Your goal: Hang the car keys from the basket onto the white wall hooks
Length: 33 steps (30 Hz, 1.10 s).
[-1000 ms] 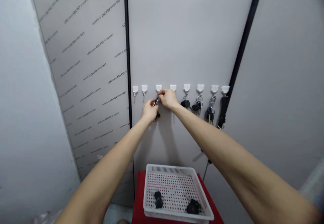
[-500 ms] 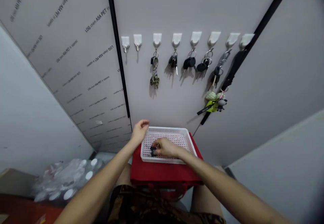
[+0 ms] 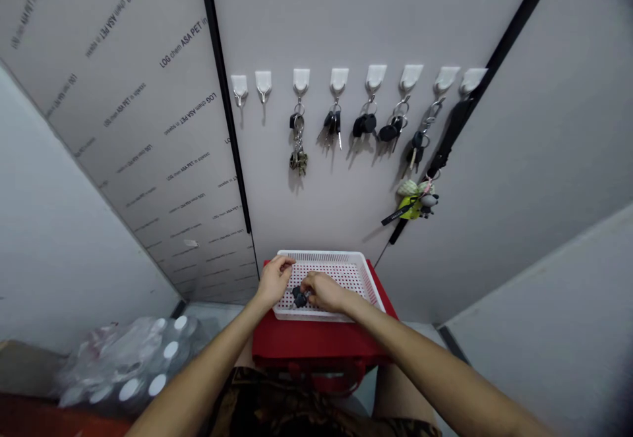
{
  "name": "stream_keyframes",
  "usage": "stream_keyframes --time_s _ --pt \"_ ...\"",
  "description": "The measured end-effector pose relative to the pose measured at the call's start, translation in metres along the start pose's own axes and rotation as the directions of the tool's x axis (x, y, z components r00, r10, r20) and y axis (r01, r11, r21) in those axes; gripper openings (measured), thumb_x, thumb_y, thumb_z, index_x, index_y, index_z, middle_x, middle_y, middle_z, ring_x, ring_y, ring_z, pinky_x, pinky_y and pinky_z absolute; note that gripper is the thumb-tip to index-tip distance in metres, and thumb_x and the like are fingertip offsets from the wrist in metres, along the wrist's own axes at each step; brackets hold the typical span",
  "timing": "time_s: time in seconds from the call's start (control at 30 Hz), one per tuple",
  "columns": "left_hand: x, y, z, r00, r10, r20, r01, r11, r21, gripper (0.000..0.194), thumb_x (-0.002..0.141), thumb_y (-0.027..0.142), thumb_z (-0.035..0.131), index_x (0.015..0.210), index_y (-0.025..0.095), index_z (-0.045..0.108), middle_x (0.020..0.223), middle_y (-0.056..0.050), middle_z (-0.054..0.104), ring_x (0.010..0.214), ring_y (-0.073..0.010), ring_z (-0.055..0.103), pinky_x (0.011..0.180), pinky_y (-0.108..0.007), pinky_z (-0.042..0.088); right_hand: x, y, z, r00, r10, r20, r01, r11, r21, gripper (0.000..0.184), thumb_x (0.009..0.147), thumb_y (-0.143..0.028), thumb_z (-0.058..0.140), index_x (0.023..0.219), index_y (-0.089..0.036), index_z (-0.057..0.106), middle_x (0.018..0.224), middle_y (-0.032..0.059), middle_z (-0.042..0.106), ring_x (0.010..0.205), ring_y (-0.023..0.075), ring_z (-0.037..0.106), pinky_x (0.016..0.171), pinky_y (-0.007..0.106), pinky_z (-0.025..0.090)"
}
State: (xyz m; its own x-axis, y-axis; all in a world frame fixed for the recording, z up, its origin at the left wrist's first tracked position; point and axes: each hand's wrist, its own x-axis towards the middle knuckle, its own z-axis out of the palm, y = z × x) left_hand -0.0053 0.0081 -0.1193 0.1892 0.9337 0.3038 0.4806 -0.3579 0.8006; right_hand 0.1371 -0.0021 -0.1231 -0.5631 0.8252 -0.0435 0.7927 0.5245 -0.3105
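My right hand (image 3: 324, 291) is inside a white plastic basket (image 3: 373, 285), its fingers closed at the edge of a bunch of dark-headed keys (image 3: 299, 297). The keys are low over the basket's perforated floor, near its left side; the fingers partly hide where they are gripped. Over the basket's left rim is my left hand (image 3: 277, 280), holding nothing visible, with its fingers stretched toward the inside and thumb apart. Under the basket lies a red bag (image 3: 316, 339) with a handle, across my lap.
White adhesive hooks (image 3: 301, 80) run in a row along the wall panel. Two at the left are bare; others carry key bunches (image 3: 364, 124), and a green plush charm (image 3: 410, 200) dangles at the right. Plastic-wrapped bottles (image 3: 128, 364) stand at lower left.
My left hand has come down from above the basket's corner to its left rim. My right hand stays at the keys, its fingers shifted slightly right of them. The view has shifted slightly.
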Motion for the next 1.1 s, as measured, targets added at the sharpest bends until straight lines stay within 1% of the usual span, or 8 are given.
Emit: stream_keyframes --time_s 0.2,0.3,0.43,0.53,0.77,0.83,0.93,1.1 --pt "-0.001 -0.001 0.003 0.999 0.004 0.048 -0.006 0.999 0.046 0.019 0.062 0.01 0.039 0.074 0.014 0.053 0.076 -0.002 0.054 0.071 -0.0105 0.049 0.068 -0.023 0.037 0.005 0.002 0.011 0.998 -0.025 -0.056 0.026 1.0 0.008 0.019 0.057 -0.009 0.041 0.067 -0.014 0.056 0.072 0.0047 0.054 0.064 0.0109 0.047 0.059 0.02 0.033" --pt "-0.004 0.002 -0.003 0.993 0.003 0.118 -0.003 1.0 -0.006 0.022 0.062 0.013 0.042 0.082 0.015 0.052 0.083 -0.003 0.054 0.078 -0.0119 0.048 0.073 -0.025 0.036 0.007 -0.002 0.0 0.991 0.011 -0.132 0.009 0.988 0.151 0.016 0.057 -0.008 0.04 0.062 -0.013 0.055 0.064 0.0027 0.054 0.059 0.009 0.046 0.057 0.019 0.033" --pt "-0.002 0.013 -0.01 0.961 0.088 0.26 -0.023 0.97 -0.242 0.032 0.061 0.018 0.047 0.093 0.016 0.047 0.094 -0.003 0.053 0.088 -0.013 0.046 0.08 -0.025 0.033 0.012 -0.012 -0.039 0.973 0.199 -0.12 -0.12 0.872 0.474 0.009 0.059 -0.015 0.043 0.059 -0.012 0.052 0.047 -0.0024 0.048 0.043 0.0056 0.041 0.043 0.016 0.031" --pt "0.009 0.026 -0.017 0.965 0.083 0.248 0.035 0.899 -0.437 0.029 0.065 0.02 0.043 0.092 0.013 0.047 0.091 -0.005 0.054 0.084 -0.013 0.048 0.076 -0.026 0.035 0.018 -0.021 -0.077 0.961 0.265 -0.083 -0.158 0.767 0.622 0.01 0.06 -0.021 0.045 0.061 -0.012 0.049 0.039 -0.0056 0.042 0.035 0.0045 0.037 0.037 0.016 0.028" --pt "0.053 0.077 -0.062 0.998 0.011 0.062 0.03 0.778 -0.628 0.025 0.064 0.029 0.046 0.082 0.012 0.049 0.074 -0.003 0.056 0.067 -0.0096 0.05 0.061 -0.021 0.038 0.047 -0.053 -0.16 0.924 0.199 -0.326 0.092 0.712 0.696 0.009 0.059 -0.021 0.048 0.059 -0.013 0.047 0.042 -0.0055 0.045 0.036 0.0043 0.041 0.039 0.017 0.034" --pt "0.069 0.094 -0.081 1.0 0.012 0.002 -0.007 0.743 -0.669 0.023 0.064 0.03 0.046 0.079 0.012 0.049 0.067 -0.001 0.055 0.058 -0.0073 0.049 0.055 -0.019 0.037 0.059 -0.064 -0.185 0.877 0.165 -0.45 0.182 0.755 0.63 0.009 0.059 -0.021 0.048 0.063 -0.013 0.048 0.046 -0.0045 0.047 0.037 0.0043 0.042 0.039 0.017 0.035" --pt "0.094 0.121 -0.11 0.993 0.003 -0.114 -0.082 0.713 -0.696 0.019 0.064 0.027 0.047 0.075 0.012 0.049 0.059 0.001 0.051 0.05 -0.0047 0.047 0.049 -0.017 0.036 0.078 -0.081 -0.224 0.753 0.105 -0.649 0.262 0.858 0.442 0.013 0.06 -0.02 0.048 0.071 -0.013 0.05 0.049 -0.0035 0.05 0.038 0.0043 0.044 0.041 0.016 0.037" --pt "0.133 0.152 -0.139 0.974 -0.059 -0.219 -0.116 0.701 -0.704 0.009 0.067 0.018 0.043 0.068 0.011 0.048 0.05 0.003 0.047 0.042 -0.0026 0.045 0.044 -0.015 0.034 0.108 -0.097 -0.27 0.597 0.093 -0.797 0.178 0.953 0.245 0.014 0.063 -0.016 0.044 0.072 -0.012 0.053 0.052 -0.0013 0.053 0.042 0.0048 0.047 0.047 0.017 0.04"
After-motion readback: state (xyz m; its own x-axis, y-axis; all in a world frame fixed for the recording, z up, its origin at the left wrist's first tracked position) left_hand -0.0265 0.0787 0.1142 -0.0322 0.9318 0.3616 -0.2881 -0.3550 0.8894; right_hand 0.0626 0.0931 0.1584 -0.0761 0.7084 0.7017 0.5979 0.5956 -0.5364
